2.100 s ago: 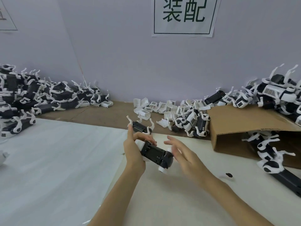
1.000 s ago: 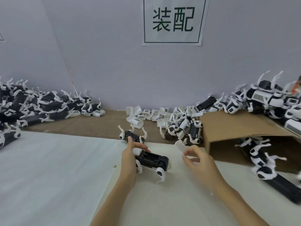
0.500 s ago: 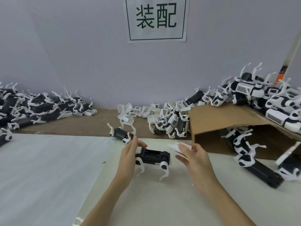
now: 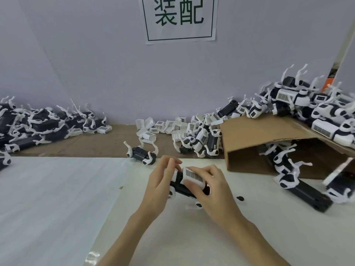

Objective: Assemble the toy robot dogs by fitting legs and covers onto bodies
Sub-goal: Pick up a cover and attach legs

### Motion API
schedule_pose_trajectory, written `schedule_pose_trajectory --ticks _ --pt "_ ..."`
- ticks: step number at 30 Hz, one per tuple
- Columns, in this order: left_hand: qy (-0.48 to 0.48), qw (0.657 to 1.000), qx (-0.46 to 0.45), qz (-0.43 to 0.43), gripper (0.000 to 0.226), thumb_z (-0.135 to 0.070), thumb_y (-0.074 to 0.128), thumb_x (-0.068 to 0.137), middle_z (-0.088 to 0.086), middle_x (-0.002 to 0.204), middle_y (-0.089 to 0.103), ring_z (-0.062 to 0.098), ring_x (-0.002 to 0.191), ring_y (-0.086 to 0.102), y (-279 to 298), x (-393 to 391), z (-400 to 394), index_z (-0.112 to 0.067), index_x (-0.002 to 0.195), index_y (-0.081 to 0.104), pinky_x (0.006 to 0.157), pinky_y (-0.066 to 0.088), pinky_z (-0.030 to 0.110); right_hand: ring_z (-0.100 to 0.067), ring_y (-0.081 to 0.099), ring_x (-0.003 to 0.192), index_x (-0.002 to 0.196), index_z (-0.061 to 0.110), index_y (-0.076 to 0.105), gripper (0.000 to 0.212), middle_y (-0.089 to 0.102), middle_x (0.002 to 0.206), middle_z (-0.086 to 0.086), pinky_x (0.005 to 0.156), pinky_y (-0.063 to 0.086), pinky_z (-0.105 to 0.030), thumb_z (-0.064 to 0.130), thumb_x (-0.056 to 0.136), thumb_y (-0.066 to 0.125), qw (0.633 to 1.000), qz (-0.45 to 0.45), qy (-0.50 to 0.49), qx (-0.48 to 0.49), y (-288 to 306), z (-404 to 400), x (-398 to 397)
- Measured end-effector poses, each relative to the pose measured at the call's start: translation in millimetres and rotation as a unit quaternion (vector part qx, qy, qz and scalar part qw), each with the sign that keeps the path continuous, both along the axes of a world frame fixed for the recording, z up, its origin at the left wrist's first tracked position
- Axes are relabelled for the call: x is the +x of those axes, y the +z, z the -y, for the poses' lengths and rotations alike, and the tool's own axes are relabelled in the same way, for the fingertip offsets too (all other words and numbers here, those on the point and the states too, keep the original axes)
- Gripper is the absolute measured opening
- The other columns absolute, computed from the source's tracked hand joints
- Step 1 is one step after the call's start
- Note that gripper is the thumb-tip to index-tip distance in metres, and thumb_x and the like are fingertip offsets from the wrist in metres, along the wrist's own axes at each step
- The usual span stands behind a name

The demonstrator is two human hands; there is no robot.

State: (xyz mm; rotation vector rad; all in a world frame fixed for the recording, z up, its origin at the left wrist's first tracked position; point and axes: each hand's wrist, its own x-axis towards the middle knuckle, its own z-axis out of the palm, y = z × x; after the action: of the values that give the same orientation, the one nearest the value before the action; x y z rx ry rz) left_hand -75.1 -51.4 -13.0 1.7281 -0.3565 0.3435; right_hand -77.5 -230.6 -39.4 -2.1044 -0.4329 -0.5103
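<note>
Left hand (image 4: 157, 184) fingers (image 4: 172, 164) are curled round the black dog body (image 4: 182, 189); right hand (image 4: 209, 191) fingers are clamped on the white cover (image 4: 193, 176), seated atop it. Body is held just above the table (image 4: 57, 198). Loose covers (image 4: 153, 127) are piled behind.

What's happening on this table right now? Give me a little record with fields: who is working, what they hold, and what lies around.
worker: a person, two bare hands in view
left hand: grips the end of a black toy dog body
right hand: holds a white cover on top of that body
cover detail: a barcode label faces up
behind the hands: one black body with white legs, lying legs up
middle back: loose white covers
right: cardboard box with toy dogs on and under it
wall: paper sign
</note>
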Motion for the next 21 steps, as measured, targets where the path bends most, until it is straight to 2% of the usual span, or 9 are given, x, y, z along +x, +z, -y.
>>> schedule_pose_trajectory --ticks 2,7,11,13,16,19,21 --pt "0.001 1.0 0.005 -0.001 0.039 -0.049 0.04 0.107 -0.005 0.094 0.068 0.01 0.088 0.065 0.8 -1.1 1.5 -0.019 0.113 0.065 0.077 0.048 0.016 -0.009 0.053 0.114 0.138 0.032 0.064 0.058 0.053 0.111 0.015 0.094 0.048 -0.021 0.066 0.093 0.052 1.0 0.009 -0.003 -0.013 0.9 -4.3 -2.4" --pt "0.039 0.999 0.017 0.006 0.033 -0.05 0.041 0.106 -0.007 0.092 0.069 0.009 0.085 0.064 -0.6 1.1 6.3 -0.027 0.111 0.065 0.074 0.047 0.013 -0.015 0.061 0.111 0.136 0.021 0.067 0.043 0.061 0.112 0.01 0.09 0.055 -0.037 0.044 0.102 0.058 0.999 0.015 0.026 0.026 2.6 -4.6 -3.5" --pt "0.046 0.999 0.013 0.01 0.035 -0.053 0.039 0.107 -0.003 0.09 0.067 0.017 0.083 0.063 -2.4 1.3 9.5 -0.03 0.111 0.064 0.072 0.048 0.021 -0.015 0.064 0.11 0.133 0.02 0.069 0.043 0.065 0.109 0.013 0.089 0.057 -0.036 0.047 0.104 0.055 0.998 0.028 0.022 0.049 3.3 -5.9 -5.5" --pt "0.041 0.999 -0.003 0.009 0.038 -0.057 0.038 0.106 0.002 0.086 0.065 0.024 0.081 0.062 -2.3 1.4 9.3 -0.029 0.11 0.064 0.071 0.049 0.031 -0.014 0.063 0.108 0.135 0.019 0.068 0.044 0.063 0.11 0.011 0.087 0.057 -0.037 0.045 0.102 0.059 0.999 0.042 0.018 0.016 3.1 -7.3 -6.1" --pt "0.042 0.999 -0.028 -0.002 0.041 -0.059 0.036 0.105 0.006 0.086 0.064 0.027 0.082 0.062 -1.8 3.1 8.8 -0.029 0.111 0.063 0.072 0.049 0.036 -0.014 0.06 0.11 0.144 0.014 0.061 0.049 0.061 0.118 0.004 0.088 0.056 -0.036 0.042 0.104 0.056 0.993 0.095 -0.001 -0.073 2.9 -9.1 -7.0" --pt "0.036 0.997 -0.058 -0.044 0.04 -0.066 0.036 0.102 0.003 0.079 0.06 0.021 0.075 0.061 -2.2 7.0 6.3 -0.035 0.119 0.057 0.068 0.05 0.034 -0.02 0.06 0.112 0.15 0.01 0.053 0.046 0.062 0.125 -0.003 0.091 0.055 -0.038 0.03 0.109 0.051 0.979 0.161 -0.008 -0.128 4.7 -12.9 -7.5" --pt "0.029 0.996 -0.061 -0.052 0.04 -0.07 0.036 0.105 -0.009 0.072 0.059 0.01 0.073 0.063 -3.0 8.5 3.1 -0.039 0.124 0.053 0.066 0.052 0.024 -0.021 0.061 0.112 0.153 0.01 0.049 0.047 0.063 0.126 -0.004 0.093 0.053 -0.039 0.025 0.108 0.053 0.974 0.173 -0.011 -0.148 4.2 -16.1 -8.1"
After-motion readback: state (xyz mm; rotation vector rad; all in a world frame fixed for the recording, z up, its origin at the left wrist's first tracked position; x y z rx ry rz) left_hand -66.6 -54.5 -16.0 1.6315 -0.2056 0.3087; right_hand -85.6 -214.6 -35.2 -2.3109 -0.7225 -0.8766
